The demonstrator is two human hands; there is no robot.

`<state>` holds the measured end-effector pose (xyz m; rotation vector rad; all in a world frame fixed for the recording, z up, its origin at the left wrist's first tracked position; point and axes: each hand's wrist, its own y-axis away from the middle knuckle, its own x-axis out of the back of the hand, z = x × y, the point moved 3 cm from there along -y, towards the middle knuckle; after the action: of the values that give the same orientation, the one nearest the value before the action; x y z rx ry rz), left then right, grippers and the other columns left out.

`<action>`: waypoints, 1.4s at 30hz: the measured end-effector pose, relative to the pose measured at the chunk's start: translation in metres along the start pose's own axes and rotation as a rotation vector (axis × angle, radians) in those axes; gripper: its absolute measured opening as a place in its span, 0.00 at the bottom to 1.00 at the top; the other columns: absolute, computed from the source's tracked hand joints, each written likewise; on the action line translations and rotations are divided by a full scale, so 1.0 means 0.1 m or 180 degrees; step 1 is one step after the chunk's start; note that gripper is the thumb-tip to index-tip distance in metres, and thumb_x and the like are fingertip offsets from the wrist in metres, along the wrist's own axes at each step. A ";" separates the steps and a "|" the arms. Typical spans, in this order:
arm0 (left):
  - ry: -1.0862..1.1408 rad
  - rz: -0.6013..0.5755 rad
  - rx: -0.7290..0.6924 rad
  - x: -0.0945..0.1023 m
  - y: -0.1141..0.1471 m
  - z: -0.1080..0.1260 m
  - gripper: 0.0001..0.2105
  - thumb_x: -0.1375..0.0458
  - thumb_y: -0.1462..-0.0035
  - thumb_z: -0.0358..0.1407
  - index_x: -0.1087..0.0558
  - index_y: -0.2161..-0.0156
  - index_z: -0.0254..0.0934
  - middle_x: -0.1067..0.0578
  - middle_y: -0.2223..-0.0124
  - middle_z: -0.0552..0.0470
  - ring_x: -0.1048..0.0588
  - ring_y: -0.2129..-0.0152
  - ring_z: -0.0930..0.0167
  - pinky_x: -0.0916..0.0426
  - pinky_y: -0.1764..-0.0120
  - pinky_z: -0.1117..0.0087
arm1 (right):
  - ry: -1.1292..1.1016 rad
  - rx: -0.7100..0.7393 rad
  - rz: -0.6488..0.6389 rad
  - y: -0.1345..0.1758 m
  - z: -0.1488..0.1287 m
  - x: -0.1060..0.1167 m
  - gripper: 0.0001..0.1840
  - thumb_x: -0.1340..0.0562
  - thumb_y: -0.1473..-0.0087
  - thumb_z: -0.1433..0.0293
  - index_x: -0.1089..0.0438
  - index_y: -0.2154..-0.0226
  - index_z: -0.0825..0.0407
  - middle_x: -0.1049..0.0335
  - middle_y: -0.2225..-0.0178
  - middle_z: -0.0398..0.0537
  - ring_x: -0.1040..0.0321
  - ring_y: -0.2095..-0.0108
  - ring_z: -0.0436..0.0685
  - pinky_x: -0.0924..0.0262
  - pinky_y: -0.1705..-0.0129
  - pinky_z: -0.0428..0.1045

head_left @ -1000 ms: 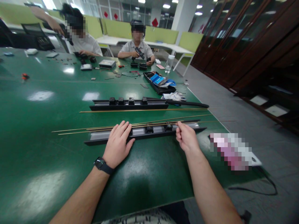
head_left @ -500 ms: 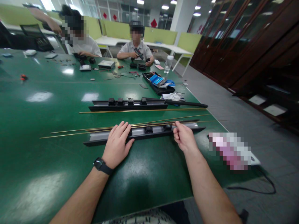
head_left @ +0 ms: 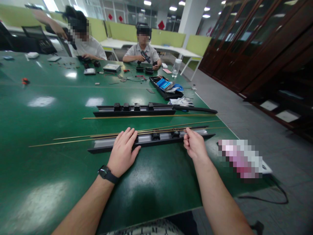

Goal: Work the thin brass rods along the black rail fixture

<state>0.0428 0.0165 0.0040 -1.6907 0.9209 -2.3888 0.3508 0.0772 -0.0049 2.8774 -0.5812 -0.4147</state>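
My left hand lies flat, fingers extended, over thin brass-coloured metal rods along the nearer black-and-silver metal rail, while my right hand pinches what looks like one rod near the rail's right end. Uneven pressure from my left fingers could make them roll or bend. The glossy green surface carries pale reflections, lime-green partitions beyond, dark wooden cabinets rightward.
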 end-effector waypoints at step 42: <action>-0.0132 -0.0011 -0.0034 -0.01 0.00 0.00 0.26 0.45 0.35 0.39 0.38 0.35 0.32 0.34 0.34 0.38 0.39 0.34 0.57 0.44 0.33 0.49 | -0.0112 -0.0085 -0.0315 0.01 0.06 -0.05 0.18 0.26 0.53 0.60 0.32 0.70 0.53 0.35 0.82 0.37 0.49 0.90 0.42 0.59 0.93 0.38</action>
<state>0.0430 0.0170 0.0035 -1.7399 0.9269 -2.3459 0.3438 0.0777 -0.0091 2.8870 -0.4364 -0.4846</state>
